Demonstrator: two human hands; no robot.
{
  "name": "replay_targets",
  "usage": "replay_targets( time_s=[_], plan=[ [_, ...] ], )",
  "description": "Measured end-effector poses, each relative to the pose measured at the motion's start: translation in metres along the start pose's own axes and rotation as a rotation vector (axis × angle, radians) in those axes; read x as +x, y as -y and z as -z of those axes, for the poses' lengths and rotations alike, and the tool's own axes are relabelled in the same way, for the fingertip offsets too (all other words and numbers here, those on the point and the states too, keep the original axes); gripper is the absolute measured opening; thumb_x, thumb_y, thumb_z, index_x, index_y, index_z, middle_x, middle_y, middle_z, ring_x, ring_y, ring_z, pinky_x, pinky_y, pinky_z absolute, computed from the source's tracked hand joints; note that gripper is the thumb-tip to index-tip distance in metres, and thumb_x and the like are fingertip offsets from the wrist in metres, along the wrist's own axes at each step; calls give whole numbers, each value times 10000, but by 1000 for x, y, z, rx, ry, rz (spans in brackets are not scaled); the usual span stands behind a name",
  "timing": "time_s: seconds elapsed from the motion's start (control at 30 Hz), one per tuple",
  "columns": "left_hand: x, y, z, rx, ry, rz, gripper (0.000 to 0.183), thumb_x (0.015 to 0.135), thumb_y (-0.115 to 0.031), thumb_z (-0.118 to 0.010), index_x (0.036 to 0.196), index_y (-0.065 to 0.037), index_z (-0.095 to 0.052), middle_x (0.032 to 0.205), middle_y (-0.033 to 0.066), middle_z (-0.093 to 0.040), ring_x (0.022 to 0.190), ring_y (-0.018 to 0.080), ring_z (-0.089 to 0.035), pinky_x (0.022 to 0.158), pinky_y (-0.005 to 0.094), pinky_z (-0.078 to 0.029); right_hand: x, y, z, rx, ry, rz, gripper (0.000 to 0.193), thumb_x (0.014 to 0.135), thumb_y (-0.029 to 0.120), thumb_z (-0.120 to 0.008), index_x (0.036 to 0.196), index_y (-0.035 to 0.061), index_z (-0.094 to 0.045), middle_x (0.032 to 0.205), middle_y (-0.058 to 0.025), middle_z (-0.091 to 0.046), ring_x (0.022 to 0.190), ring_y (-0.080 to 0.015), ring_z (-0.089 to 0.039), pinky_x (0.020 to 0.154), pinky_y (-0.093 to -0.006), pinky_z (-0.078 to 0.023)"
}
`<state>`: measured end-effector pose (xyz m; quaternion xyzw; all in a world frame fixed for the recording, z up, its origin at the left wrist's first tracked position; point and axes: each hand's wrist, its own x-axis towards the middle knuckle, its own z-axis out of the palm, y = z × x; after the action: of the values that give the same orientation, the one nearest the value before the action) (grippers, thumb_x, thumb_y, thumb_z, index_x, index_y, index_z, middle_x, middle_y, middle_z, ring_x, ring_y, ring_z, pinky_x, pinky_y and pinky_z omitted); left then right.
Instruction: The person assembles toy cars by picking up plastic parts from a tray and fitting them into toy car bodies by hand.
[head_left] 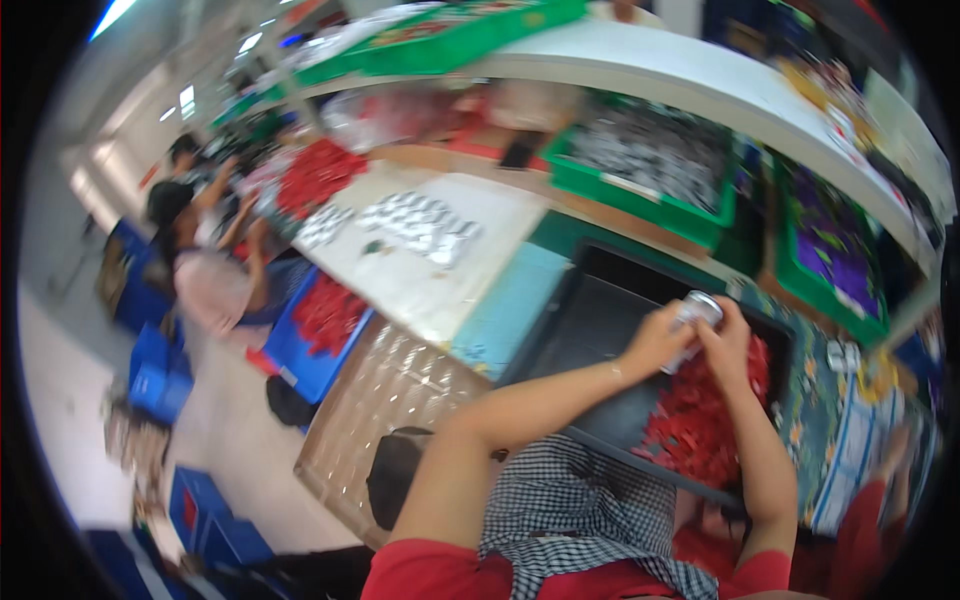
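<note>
My left hand (652, 338) and my right hand (729, 348) come together over a black tray (585, 345). Between them is a small silver-white cylindrical piece (704, 305), its round end facing up. Fingers of both hands wrap round it and hide part of its body. Many small shiny red pieces (700, 425) lie heaped in the tray's right part, below my hands. The tray's left part shows bare black bottom.
Rows of silver-white pieces (425, 228) stand on the white tabletop (490, 215). Green crates (640, 165) sit under a white shelf (640, 50). A brown tray (400, 375) and a blue bin (330, 315) of red pieces are left. Co-workers (215, 270) sit beyond; another person's arm (890, 480) is right.
</note>
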<state>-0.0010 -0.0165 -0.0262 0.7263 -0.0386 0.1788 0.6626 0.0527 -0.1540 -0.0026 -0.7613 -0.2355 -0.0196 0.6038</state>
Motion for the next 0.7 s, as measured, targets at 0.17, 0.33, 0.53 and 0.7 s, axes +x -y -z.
replay_targets(
  time_s=[0.17,0.33,0.53,0.7],
  plan=[
    [6,-39,34,-340,96,281,281,907,-274,-568,1112,-83,-571,888,17,-604,760,79,-569,637,237,-485,1,6,2,408,98,-41,260,896,55,-554,1151,21,-511,1003,-15,-512,958,-91,-490,869,-231,-378],
    [8,-78,126,-171,-173,105,408,978,-414,-314,1227,-114,-433,1120,78,-475,1018,186,-503,795,379,-483,-2,30,3,200,126,88,278,909,55,-544,1183,48,-501,991,-1,-498,893,-69,-490,715,-196,-428],
    [4,0,258,1125,-393,-10,508,825,-264,-655,1270,-116,-462,1108,162,-483,1100,345,-464,923,460,-375,-4,33,3,-10,188,117,247,831,-25,-575,1061,57,-533,924,5,-494,789,-63,-503,650,-193,-415],
    [-4,74,341,1595,-386,46,475,750,-382,-700,1135,-131,-581,1206,163,-464,1229,389,-361,1004,652,-238,-15,54,-4,-227,333,235,225,755,-69,-602,950,34,-559,920,-50,-511,779,-117,-541,645,-223,-436]
  ],
)
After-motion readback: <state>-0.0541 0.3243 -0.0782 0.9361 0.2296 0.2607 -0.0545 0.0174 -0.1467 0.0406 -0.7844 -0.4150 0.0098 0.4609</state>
